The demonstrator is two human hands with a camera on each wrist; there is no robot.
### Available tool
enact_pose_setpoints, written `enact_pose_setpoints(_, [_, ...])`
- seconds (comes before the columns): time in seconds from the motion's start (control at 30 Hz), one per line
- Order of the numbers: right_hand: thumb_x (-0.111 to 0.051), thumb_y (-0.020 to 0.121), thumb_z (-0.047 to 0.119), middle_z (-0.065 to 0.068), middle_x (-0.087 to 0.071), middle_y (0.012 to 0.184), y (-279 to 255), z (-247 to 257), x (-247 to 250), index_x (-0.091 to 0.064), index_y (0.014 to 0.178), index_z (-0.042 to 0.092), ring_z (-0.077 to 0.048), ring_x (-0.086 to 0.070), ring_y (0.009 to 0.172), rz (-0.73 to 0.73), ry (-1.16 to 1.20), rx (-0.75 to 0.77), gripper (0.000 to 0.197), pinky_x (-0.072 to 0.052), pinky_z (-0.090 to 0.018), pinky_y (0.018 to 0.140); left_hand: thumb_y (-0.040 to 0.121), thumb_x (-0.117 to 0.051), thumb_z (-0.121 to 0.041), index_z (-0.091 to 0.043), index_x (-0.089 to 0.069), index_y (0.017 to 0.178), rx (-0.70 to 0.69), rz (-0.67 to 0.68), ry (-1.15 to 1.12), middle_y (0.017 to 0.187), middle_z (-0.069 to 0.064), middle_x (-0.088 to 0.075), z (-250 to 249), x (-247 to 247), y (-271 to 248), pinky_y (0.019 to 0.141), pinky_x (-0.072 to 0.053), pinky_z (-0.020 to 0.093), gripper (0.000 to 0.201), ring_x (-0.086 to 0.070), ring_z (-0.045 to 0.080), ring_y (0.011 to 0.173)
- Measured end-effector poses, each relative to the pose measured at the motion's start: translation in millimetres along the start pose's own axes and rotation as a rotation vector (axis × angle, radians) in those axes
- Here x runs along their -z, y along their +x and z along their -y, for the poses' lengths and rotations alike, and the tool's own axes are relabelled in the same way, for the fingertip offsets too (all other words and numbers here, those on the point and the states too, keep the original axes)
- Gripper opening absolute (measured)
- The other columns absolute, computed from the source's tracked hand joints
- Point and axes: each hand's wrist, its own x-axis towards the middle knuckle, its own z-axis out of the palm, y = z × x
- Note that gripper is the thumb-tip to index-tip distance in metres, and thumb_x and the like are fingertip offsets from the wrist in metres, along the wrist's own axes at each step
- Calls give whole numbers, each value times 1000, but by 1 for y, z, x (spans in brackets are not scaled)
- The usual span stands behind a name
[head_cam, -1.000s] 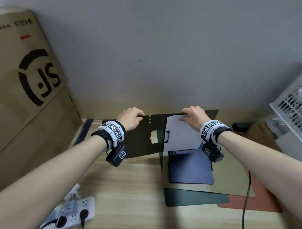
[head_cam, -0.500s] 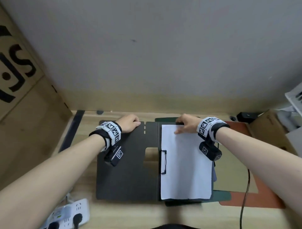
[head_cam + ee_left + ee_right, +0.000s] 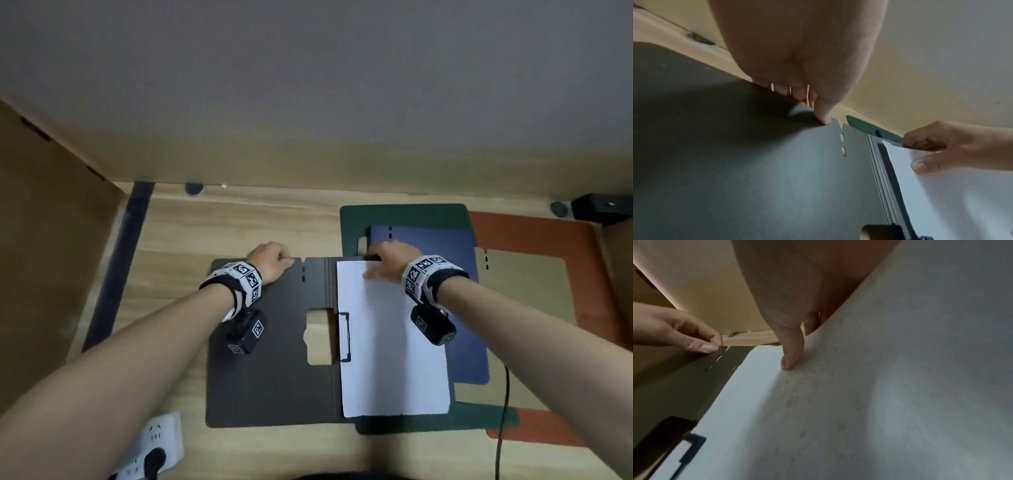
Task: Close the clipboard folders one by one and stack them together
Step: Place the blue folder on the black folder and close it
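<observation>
A black clipboard folder [image 3: 274, 370] lies open and flat on the wooden desk, with a white sheet [image 3: 390, 342] clipped to its right half. My left hand [image 3: 274, 262] pinches the far edge of the left cover [image 3: 756, 162], thumb on top. My right hand [image 3: 383, 260] grips the far edge of the right half, thumb pressing the white sheet [image 3: 859, 402] and fingers curled under. Under and behind it lie a blue folder [image 3: 459, 246], a green one [image 3: 404, 214], a tan one [image 3: 527, 291] and a red-brown one [image 3: 534, 233].
A large cardboard box [image 3: 44, 240] stands at the left. A white power strip [image 3: 150, 445] lies at the near left edge. A black cable [image 3: 503, 411] runs over the red-brown folder. The wall is close behind the desk.
The black folder was tilted up from its far edge a second ago. Both hands have lowered it flat onto the desk, and it now sits nearer to me.
</observation>
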Motion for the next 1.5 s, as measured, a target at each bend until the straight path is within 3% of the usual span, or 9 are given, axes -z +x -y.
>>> enact_pose_setpoints(0.17, [-66,81,52,-2,-53,129,18,-7,-15,-54,128,25,-25,-46,124,-67,-8,62,56,-45,-40,91,90,-63,-31,-24,-64,92,29,-22,-15,108,2,-69,14,-22,18,90,-50,37,8,-63,25,103])
enact_pose_setpoints(0.37, [-66,80,54,-6,-51,125,15,-10,-22,-52,126,18,-28,-46,121,-196,-120,115,60,-41,-43,96,88,-61,-22,-15,-68,103,-48,-149,10,110,6,-65,19,-33,13,92,-48,39,18,-58,27,107])
enact_pose_setpoints(0.63, [-68,72,6,-6,-53,121,-20,-15,-31,-57,120,18,-30,-45,121,-430,-286,128,51,-11,-58,117,86,-59,-7,-8,-65,119,-57,-276,-83,123,11,-58,29,-36,-34,104,-39,34,33,-52,27,119])
enact_pose_setpoints(0.73, [-68,66,0,-10,-54,126,-40,-11,-40,-60,118,15,-34,-43,126,-497,-245,172,55,-22,-55,116,86,-59,-6,-9,-67,113,-14,-262,-149,117,8,-62,40,-45,-60,98,-47,32,29,-62,25,108])
enact_pose_setpoints(0.83, [-70,66,5,-12,-54,131,-61,-5,-55,-60,120,13,-35,-43,128,-479,-119,207,56,-38,-48,106,83,-61,-10,-11,-69,108,60,-263,-135,112,8,-65,55,-60,-85,94,-49,32,26,-65,26,102])
enact_pose_setpoints(0.93, [-71,71,14,-9,-49,138,-84,3,-78,-57,127,17,-30,-38,132,-408,-25,185,57,-41,-40,103,83,-62,-13,-10,-67,113,135,-272,-126,116,10,-63,73,-77,-107,96,-48,34,30,-63,28,106])
enact_pose_setpoints(1.2, [-75,78,34,-6,-31,155,-132,15,-147,-42,142,18,-26,-27,143,-253,-18,167,74,-31,-40,115,82,-62,-27,-9,-54,127,429,-371,-93,132,16,-48,113,-119,-158,101,-43,41,50,-49,37,122])
enact_pose_setpoints(1.37, [-75,75,47,-6,-13,162,-148,16,-179,-32,146,20,-27,-16,148,-218,-88,155,87,-26,-39,118,78,-60,-25,-4,-55,117,584,-389,-189,125,20,-52,118,-127,-175,99,-45,44,45,-51,39,118])
enact_pose_setpoints(1.5, [-65,72,69,-7,-2,164,-151,21,-193,-21,150,21,-28,-6,151,-237,-118,114,101,-22,-42,120,72,-58,-22,-5,-58,103,600,-396,-321,104,20,-62,118,-129,-173,86,-52,44,35,-60,40,98])
